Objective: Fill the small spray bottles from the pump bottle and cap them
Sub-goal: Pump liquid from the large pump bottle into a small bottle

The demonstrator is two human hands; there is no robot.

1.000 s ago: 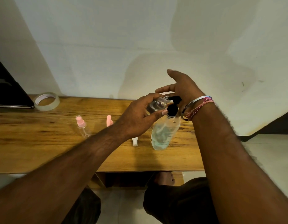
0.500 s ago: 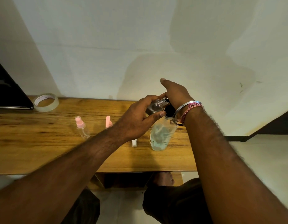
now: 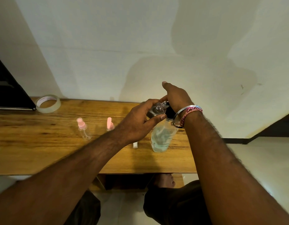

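A clear pump bottle [image 3: 162, 137] with a black pump head stands near the table's right end, holding pale liquid. My right hand [image 3: 176, 96] lies flat on the pump head, pressing it with the palm, fingers straight. My left hand [image 3: 139, 120] grips a small clear spray bottle [image 3: 157, 108], uncapped and tilted, its neck at the pump's spout. Another small clear spray bottle with a pink top [image 3: 83, 129] stands to the left. A pink spray top [image 3: 109, 124] shows just behind my left forearm; what it sits on is hidden.
A roll of clear tape [image 3: 48, 103] lies at the back left beside a dark flat object [image 3: 9, 93]. A small white piece [image 3: 135, 145] lies on the wooden table [image 3: 43, 151] under my left wrist. The wall is close behind.
My right hand has come down onto the pump head, from hovering with spread fingers above it. My left hand keeps the small bottle at the spout.
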